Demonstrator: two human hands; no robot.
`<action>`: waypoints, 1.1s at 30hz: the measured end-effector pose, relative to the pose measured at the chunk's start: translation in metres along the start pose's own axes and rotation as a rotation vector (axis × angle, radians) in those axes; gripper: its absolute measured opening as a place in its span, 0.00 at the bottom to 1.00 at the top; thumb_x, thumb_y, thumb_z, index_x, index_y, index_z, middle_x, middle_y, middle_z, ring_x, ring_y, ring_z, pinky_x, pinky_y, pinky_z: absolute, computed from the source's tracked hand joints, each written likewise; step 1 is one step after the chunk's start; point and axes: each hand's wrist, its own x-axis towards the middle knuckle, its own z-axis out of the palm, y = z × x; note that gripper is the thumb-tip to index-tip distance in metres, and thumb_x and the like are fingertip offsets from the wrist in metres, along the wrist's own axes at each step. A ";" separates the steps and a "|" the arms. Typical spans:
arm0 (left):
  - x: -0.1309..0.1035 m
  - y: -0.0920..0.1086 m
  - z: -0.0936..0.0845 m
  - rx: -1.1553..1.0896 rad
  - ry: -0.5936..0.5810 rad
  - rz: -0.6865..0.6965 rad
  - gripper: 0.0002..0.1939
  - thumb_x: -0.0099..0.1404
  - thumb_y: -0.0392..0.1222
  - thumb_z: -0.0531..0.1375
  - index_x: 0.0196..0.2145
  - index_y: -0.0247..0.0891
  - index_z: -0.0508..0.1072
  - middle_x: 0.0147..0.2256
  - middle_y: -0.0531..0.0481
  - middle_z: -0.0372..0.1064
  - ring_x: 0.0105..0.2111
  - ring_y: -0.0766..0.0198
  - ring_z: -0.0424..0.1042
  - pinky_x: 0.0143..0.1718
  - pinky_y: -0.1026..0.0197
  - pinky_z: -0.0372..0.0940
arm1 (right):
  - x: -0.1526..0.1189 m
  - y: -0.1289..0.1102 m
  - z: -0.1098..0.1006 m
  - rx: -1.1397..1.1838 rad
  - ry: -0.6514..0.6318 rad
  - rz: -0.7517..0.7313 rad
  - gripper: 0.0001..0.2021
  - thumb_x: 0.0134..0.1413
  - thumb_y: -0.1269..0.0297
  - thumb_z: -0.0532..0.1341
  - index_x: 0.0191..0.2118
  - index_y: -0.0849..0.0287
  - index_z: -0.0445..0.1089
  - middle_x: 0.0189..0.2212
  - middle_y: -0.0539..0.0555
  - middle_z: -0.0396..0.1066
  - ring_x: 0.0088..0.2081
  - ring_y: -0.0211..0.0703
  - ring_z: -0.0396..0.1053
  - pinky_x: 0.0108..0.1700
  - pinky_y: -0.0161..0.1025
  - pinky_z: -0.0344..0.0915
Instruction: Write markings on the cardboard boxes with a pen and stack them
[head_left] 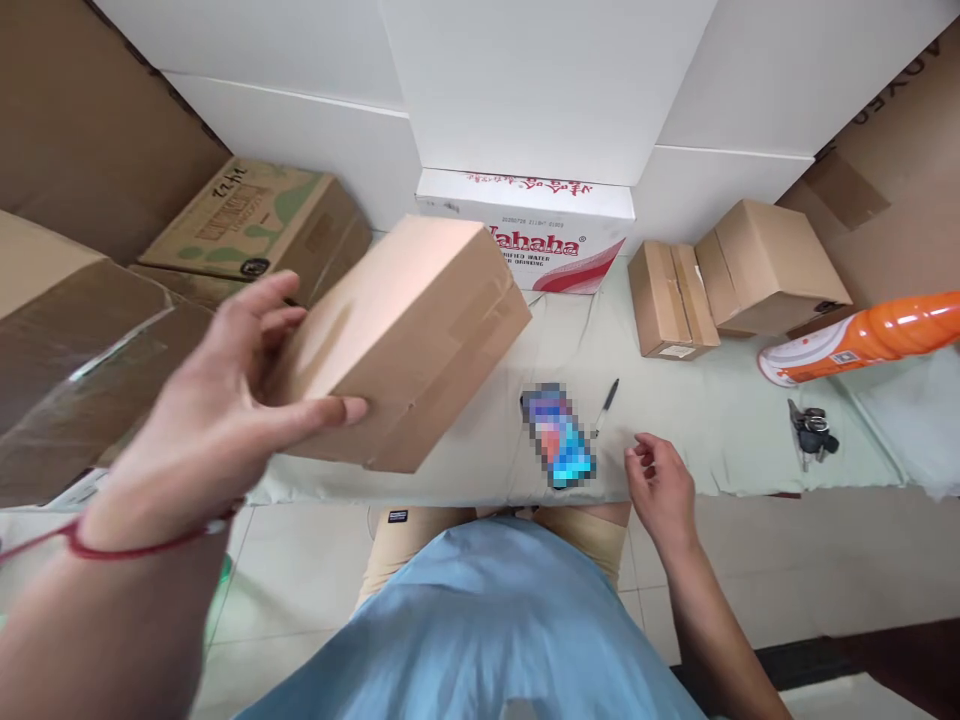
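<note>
My left hand (225, 380) grips the left end of a brown cardboard box (420, 350), thumb on the near side and fingers on the far side. The box is held tilted above the table (472, 470), its right end in front of a white water carton (555, 240). My right hand (664, 485) rests at the table's front edge with its fingers curled loosely; whether anything is between them is hidden. A phone (559, 435) with a blurred screen and a black pen (609, 405) lie between the box and my right hand.
Brown boxes (255, 215) are stacked at the left, with a large one (82, 350) nearer. Two smaller boxes (675, 300) (772, 265) stand at the back right. An orange-and-white bottle (862, 340) and keys (812, 432) lie at the right.
</note>
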 end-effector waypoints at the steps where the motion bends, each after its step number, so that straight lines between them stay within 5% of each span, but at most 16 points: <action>1: -0.010 0.004 0.010 -0.095 -0.057 -0.077 0.67 0.38 0.61 0.78 0.74 0.47 0.61 0.64 0.41 0.71 0.65 0.37 0.71 0.70 0.30 0.61 | 0.004 -0.006 0.010 -0.062 -0.033 -0.004 0.21 0.67 0.49 0.58 0.54 0.59 0.74 0.40 0.59 0.77 0.39 0.50 0.73 0.45 0.48 0.72; 5: -0.035 0.003 0.033 -0.317 -0.174 -0.344 0.62 0.40 0.53 0.74 0.73 0.49 0.62 0.66 0.40 0.68 0.68 0.36 0.67 0.68 0.37 0.65 | 0.028 -0.022 0.036 -0.260 -0.110 0.072 0.25 0.70 0.51 0.55 0.63 0.63 0.68 0.49 0.63 0.76 0.48 0.57 0.75 0.46 0.48 0.69; 9: -0.050 -0.014 0.029 -0.356 -0.152 -0.467 0.59 0.39 0.52 0.75 0.69 0.49 0.66 0.65 0.40 0.70 0.68 0.36 0.67 0.60 0.45 0.71 | 0.053 -0.034 0.046 -0.377 -0.169 0.129 0.28 0.72 0.51 0.56 0.70 0.61 0.61 0.55 0.65 0.76 0.50 0.58 0.77 0.45 0.45 0.68; 13: -0.060 -0.028 0.017 -0.341 -0.099 -0.500 0.56 0.40 0.53 0.76 0.68 0.47 0.68 0.64 0.41 0.71 0.69 0.38 0.66 0.57 0.50 0.73 | 0.070 -0.031 0.042 -0.437 -0.218 0.188 0.29 0.71 0.58 0.57 0.72 0.61 0.59 0.51 0.65 0.79 0.48 0.58 0.79 0.48 0.47 0.69; 17: -0.064 -0.038 0.013 -0.362 -0.074 -0.523 0.53 0.42 0.54 0.76 0.66 0.49 0.69 0.64 0.43 0.72 0.68 0.39 0.67 0.56 0.51 0.73 | 0.075 -0.003 0.022 -0.482 -0.139 0.314 0.29 0.69 0.59 0.57 0.72 0.62 0.60 0.48 0.66 0.79 0.48 0.60 0.78 0.51 0.51 0.70; 20: -0.061 -0.042 0.017 -0.395 -0.087 -0.524 0.52 0.41 0.53 0.77 0.65 0.48 0.70 0.63 0.42 0.72 0.68 0.38 0.67 0.58 0.49 0.73 | 0.066 0.018 0.007 -0.468 -0.005 0.308 0.32 0.67 0.57 0.58 0.71 0.66 0.60 0.54 0.71 0.74 0.53 0.63 0.75 0.54 0.55 0.70; 23: -0.053 -0.042 0.025 -0.413 -0.124 -0.498 0.52 0.41 0.53 0.76 0.64 0.45 0.70 0.64 0.40 0.71 0.69 0.38 0.66 0.60 0.48 0.71 | 0.041 0.015 0.010 -0.356 0.037 0.112 0.34 0.66 0.52 0.59 0.71 0.68 0.59 0.54 0.71 0.73 0.56 0.66 0.70 0.59 0.59 0.68; 27: -0.044 -0.040 0.035 -0.422 -0.163 -0.480 0.53 0.40 0.54 0.76 0.65 0.43 0.69 0.64 0.38 0.70 0.67 0.38 0.66 0.61 0.47 0.68 | -0.004 -0.025 0.046 -0.270 -0.139 -0.203 0.40 0.70 0.44 0.59 0.76 0.64 0.50 0.61 0.73 0.70 0.60 0.69 0.66 0.62 0.61 0.66; 33: -0.049 -0.041 0.037 -0.455 -0.164 -0.473 0.53 0.39 0.56 0.75 0.63 0.43 0.70 0.65 0.37 0.70 0.68 0.37 0.66 0.57 0.48 0.68 | -0.022 -0.055 0.092 -0.440 -0.104 -0.205 0.42 0.67 0.50 0.64 0.76 0.66 0.48 0.60 0.74 0.71 0.56 0.69 0.68 0.55 0.59 0.69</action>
